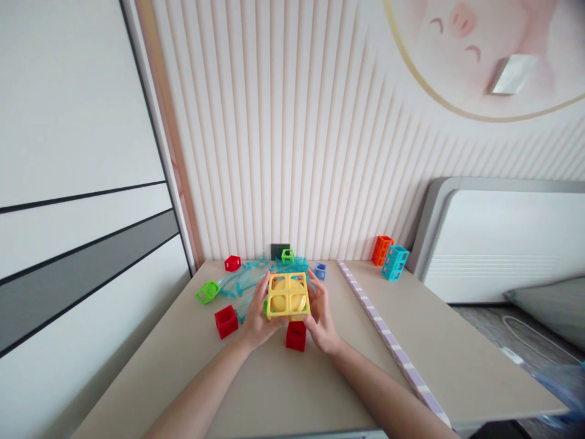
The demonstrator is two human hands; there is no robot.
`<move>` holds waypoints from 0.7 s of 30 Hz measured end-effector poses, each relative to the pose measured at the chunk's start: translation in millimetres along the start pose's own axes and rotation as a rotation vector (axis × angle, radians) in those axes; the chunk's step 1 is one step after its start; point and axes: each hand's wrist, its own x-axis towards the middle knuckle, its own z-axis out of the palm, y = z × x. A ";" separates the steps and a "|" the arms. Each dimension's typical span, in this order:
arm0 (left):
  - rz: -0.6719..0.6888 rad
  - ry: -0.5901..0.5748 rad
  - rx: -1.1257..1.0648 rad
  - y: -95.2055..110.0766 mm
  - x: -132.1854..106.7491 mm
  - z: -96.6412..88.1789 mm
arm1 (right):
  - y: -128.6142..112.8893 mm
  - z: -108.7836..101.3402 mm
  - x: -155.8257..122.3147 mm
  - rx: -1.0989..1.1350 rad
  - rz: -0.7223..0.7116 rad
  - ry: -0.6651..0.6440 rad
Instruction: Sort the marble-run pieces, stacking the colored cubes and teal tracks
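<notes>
My left hand (256, 318) and my right hand (322, 317) together grip a yellow square frame piece (288, 296) with four openings, held tilted up above the beige table (292, 384). Fingers of both hands are wrapped round its side edges. A red cube block (296, 335) stands on the table right below the yellow piece, between my wrists. Another red cube (226, 321) sits just left of my left hand. A pile of clear turquoise plastic pieces (249, 279) lies behind my hands.
A green cube (208, 291) lies at the left, a red one (233, 263), a green one (287, 255) and a blue one (320, 271) near the slatted wall. Orange (381, 250) and teal (395, 262) stacks stand at the back right. A purple-checked strip (388, 338) crosses the table. A bed is at the right.
</notes>
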 end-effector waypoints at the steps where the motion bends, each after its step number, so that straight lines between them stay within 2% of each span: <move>1: 0.007 -0.010 0.007 -0.6 -0.5 -1.0 | 1.0 -3.8 0.0 0.003 0.013 -0.021; 6: -0.038 -0.075 -0.133 5.4 -2.1 -0.2 | 7.3 -16.7 -2.7 -0.047 0.019 -0.102; 12: -0.062 -0.205 -0.248 8.0 -3.4 -2.4 | 7.6 -23.9 -4.9 -0.273 -0.011 -0.142; 16: -0.044 -0.205 -0.109 0.0 -5.7 -7.2 | 6.4 -27.3 -3.8 -0.345 -0.042 -0.188; 21: 0.154 -0.257 0.148 -6.5 -6.7 -9.6 | 8.7 -28.4 -3.8 -0.392 -0.092 -0.160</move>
